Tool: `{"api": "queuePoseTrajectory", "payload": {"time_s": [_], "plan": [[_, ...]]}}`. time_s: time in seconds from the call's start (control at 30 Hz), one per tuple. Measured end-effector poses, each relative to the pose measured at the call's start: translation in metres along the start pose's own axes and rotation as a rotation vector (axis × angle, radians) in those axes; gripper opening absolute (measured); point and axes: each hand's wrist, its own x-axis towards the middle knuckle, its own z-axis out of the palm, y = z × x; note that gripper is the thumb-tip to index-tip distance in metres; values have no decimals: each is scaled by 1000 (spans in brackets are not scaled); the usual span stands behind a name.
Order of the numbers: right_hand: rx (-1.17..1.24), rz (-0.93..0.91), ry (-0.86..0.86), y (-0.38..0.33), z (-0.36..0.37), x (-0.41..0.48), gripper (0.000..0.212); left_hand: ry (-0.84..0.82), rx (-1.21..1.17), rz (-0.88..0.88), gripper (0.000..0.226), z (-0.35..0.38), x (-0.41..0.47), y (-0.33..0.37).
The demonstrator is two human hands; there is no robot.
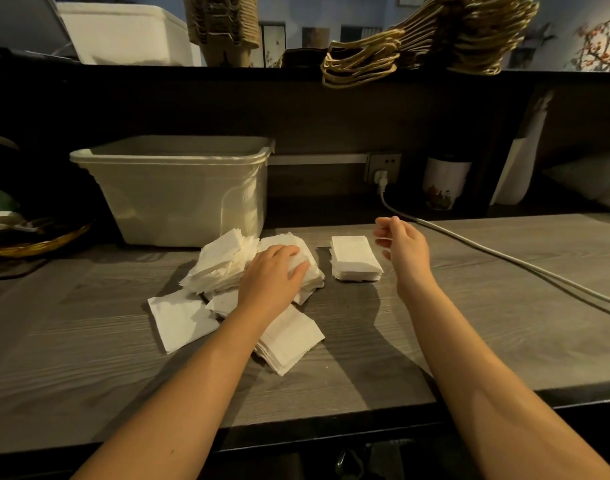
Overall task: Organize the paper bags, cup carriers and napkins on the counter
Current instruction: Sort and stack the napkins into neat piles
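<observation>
White napkins lie on the grey wooden counter (469, 323). A messy heap of napkins (223, 261) sits in the middle, with loose napkins (180, 320) and a small pile (289, 337) nearer me. A neat napkin stack (355, 258) stands to the right of the heap. My left hand (274, 275) rests on the heap, fingers curled over a bundle of napkins. My right hand (402, 245) hovers just right of the neat stack, fingers loosely curled and holding nothing. On the upper shelf lie paper bags with twisted handles (428, 39) and stacked cup carriers (223, 26).
A translucent plastic bin (178, 188) stands behind the heap. A white cable (497, 254) runs from a wall socket (383, 168) across the counter's right side. A patterned cup (445, 183) is at the back right, a basket (33, 237) at the left edge.
</observation>
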Motion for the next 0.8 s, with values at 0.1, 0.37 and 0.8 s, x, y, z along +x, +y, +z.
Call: {"api": "queuePoseTrajectory", "payload": {"time_s": [0.1,0.37,0.8], "plan": [[11,17,-42,8,2,-11,30,27,-8,24,37,-4,0,0],[-63,-63,-194,7,7,-23,34,104,18,-19,36,-6,4,-4],[-212,-109,-510,5,15,-36,34,-39,-93,-45,51,-10,4,-6]]}}
